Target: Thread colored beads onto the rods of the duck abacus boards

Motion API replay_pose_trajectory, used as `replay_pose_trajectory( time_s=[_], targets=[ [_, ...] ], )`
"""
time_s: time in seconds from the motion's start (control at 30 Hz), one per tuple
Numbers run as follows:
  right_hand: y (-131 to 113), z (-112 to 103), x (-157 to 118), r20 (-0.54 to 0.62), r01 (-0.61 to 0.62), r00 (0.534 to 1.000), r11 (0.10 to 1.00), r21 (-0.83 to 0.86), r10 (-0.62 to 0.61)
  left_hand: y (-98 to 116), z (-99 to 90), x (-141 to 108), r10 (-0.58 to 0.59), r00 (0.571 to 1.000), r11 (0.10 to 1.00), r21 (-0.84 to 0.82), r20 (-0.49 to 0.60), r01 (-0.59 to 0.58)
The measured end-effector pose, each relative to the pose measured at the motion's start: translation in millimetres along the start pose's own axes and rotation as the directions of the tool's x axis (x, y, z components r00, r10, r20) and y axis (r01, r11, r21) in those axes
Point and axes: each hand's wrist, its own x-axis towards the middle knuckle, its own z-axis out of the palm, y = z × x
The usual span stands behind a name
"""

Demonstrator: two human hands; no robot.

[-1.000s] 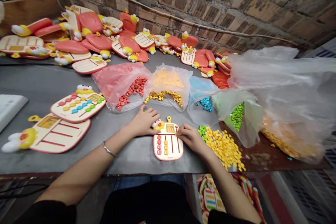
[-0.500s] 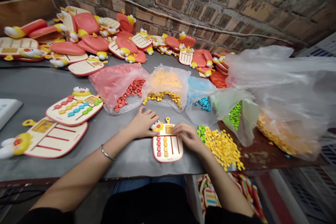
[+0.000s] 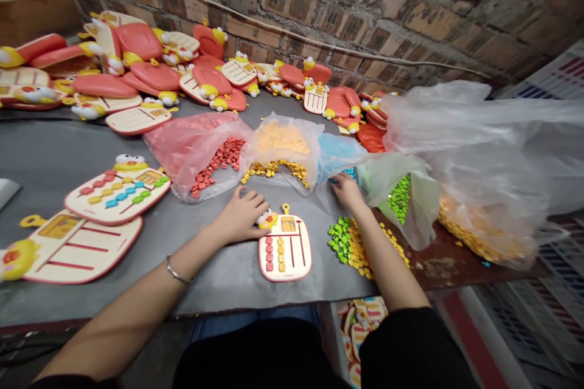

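A cream toy board (image 3: 294, 243) with a duck head (image 3: 267, 219) and red rim lies on the table. Red beads (image 3: 269, 253) and yellow beads (image 3: 281, 253) fill its two left slots; its two right slots hold none. Beside the duck head rests my left hand (image 3: 241, 216), fingers apart on the table and thumb against the toy. My right hand (image 3: 348, 192) is at the mouth of the blue bag (image 3: 337, 152), its fingers curled down onto blue beads (image 3: 349, 172). How many are between the fingertips is hidden.
Bags of red beads (image 3: 225, 155), yellow beads (image 3: 274, 167) and green beads (image 3: 399, 197) stand beyond the board. Loose green beads (image 3: 340, 240) and yellow discs (image 3: 360, 258) lie under my right forearm. A filled board (image 3: 118, 194) overlaps another board (image 3: 86, 249) at left. Several boards (image 3: 150, 76) are heaped by the wall.
My right hand has left the board's right edge and reached forward to the blue beads. My left hand stays by the duck head. The view has shifted slightly right.
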Motion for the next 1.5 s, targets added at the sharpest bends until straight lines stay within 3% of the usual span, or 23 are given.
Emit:
replay_pose_trajectory(
  time_s=[0.2, 0.3, 0.4, 0.57, 0.73, 0.9, 1.1, 1.23, 1.33, 1.5],
  targets=[
    [-18.1, -2.9, -5.4, -0.058, 0.003, 0.998, 0.999, 0.046, 0.0, 0.1, -1.8, 0.0, -0.001, 1.0, 1.0, 0.004, -0.008, 0.001],
    [-46.1, -17.5, -34.1, -0.147, 0.068, 0.988, 0.973, 0.218, -0.036, -0.5, -2.1, -0.2, -0.006, 1.0, 1.0, -0.003, -0.007, 0.006],
    [-86.4, -27.9, -69.1, -0.18, 0.217, 0.97, 0.91, 0.353, -0.162, -0.5, -2.2, -1.0, 0.003, 1.0, 1.0, -0.017, -0.009, -0.003],
    [-130.2, -13.8, -96.7, -0.02, 0.355, 0.929, 0.877, 0.324, -0.369, 1.9, -1.9, -2.5, 0.105, 0.994, 0.993, -0.046, 0.002, -0.105],
    [-130.0, 9.4, -95.0, 0.038, 0.403, 0.912, 0.911, 0.089, -0.408, 2.0, 1.3, -1.8, 0.14, 0.989, 0.987, -0.089, 0.053, -0.135],
    [-126.5, 6.2, -99.4, 0.056, 0.436, 0.898, 0.9, 0.015, -0.436, 0.3, 1.8, -0.7, 0.139, 0.988, 0.987, -0.094, 0.06, -0.133],
    [-128.7, -1.9, -112.0, 0.132, 0.348, 0.897, 0.857, 0.38, -0.423, 0.2, 1.0, -0.3, 0.139, 0.987, 0.988, -0.084, 0.082, -0.132],
    [-137.0, 10.8, -116.9, 0.049, 0.328, 0.916, 0.813, 0.482, -0.399, -0.3, 2.0, -0.2, 0.141, 0.988, 0.987, -0.092, 0.069, -0.135],
    [-141.1, 10.5, -113.5, 0.09, 0.357, 0.884, 0.788, 0.501, -0.458, -0.2, 2.5, 0.2, 0.139, 0.988, 0.987, -0.096, 0.068, -0.132],
    [-142.2, -6.5, -104.7, 0.232, 0.303, 0.821, 0.742, 0.598, -0.522, 2.1, 2.1, 1.1, 0.148, 0.986, 0.985, -0.106, 0.079, -0.14]
  ],
)
